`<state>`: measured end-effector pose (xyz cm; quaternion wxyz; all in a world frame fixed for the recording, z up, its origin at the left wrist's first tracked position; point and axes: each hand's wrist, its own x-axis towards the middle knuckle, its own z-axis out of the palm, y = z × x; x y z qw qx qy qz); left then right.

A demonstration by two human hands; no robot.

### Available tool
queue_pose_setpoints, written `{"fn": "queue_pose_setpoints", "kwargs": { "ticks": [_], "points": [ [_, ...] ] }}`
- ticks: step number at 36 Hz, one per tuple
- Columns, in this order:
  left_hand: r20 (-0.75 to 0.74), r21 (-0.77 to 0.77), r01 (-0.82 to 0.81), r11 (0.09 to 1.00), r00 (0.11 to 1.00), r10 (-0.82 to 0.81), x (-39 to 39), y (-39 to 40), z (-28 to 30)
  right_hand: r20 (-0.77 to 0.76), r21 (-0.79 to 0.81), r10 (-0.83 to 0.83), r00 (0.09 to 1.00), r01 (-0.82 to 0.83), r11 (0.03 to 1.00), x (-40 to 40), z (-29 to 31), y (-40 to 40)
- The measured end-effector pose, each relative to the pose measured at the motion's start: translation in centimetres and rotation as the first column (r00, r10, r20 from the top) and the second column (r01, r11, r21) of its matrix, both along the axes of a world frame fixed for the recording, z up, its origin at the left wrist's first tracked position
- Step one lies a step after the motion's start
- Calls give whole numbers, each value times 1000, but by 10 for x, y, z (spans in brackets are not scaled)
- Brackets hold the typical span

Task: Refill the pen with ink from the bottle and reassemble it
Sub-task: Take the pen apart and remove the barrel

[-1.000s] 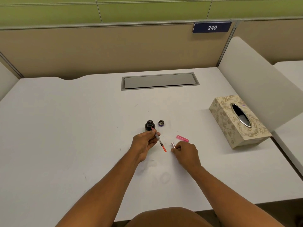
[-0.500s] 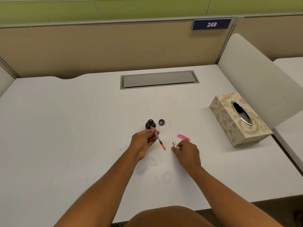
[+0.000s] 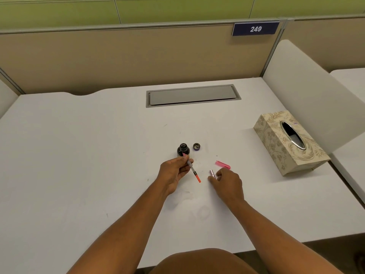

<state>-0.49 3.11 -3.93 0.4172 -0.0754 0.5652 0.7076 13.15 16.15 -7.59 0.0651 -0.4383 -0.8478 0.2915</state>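
Note:
A small dark ink bottle (image 3: 183,149) stands uncapped on the white desk (image 3: 79,155), with its round cap (image 3: 196,146) lying just to its right. My left hand (image 3: 173,174) holds the pen's inner part (image 3: 192,169), a thin clear tube with an orange end pointing toward me and a pink tip just in front of the bottle. My right hand (image 3: 227,182) rests on the desk with its fingers closed on a small silvery-pink pen piece (image 3: 212,172). A pink pen cap (image 3: 223,164) lies on the desk just beyond my right hand.
A patterned tissue box (image 3: 286,143) sits at the right of the desk. A grey cable hatch (image 3: 192,95) is set into the desk at the back. Beige partition walls close off the back and right side.
Both hands stay nearly in place. My right hand's fingers have shifted slightly on the small pen piece.

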Motion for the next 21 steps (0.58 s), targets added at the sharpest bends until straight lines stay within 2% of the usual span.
{"fn": "queue_pose_setpoints", "kwargs": {
  "ticks": [8, 12, 14, 16, 18, 21],
  "points": [
    [-13, 3, -5, 1000, 1000, 5, -1, -2, 4, -9, 2, -9, 1000, 9, 1000, 1, 2, 0],
    [-21, 8, -7, 1000, 1000, 7, -2, -4, 5, -149, -49, -4, 989, -3, 999, -1, 15, -6],
    [-29, 6, 2, 1000, 1000, -2, -2, -5, 5, -236, -138, 1, 972, -35, 990, -4, 30, -10],
    [-31, 5, 8, 1000, 999, -7, -3, -6, 4, -270, -294, 15, 963, -98, 951, -7, 45, -13],
    [-32, 10, 13, 1000, 999, -13, -4, -6, 4, -252, -436, 66, 966, -174, 883, -9, 58, -16],
    [-40, 30, 23, 999, 999, -22, -7, -6, 7, -235, -503, 143, 961, -246, 828, -10, 68, -20]
  ]
}}
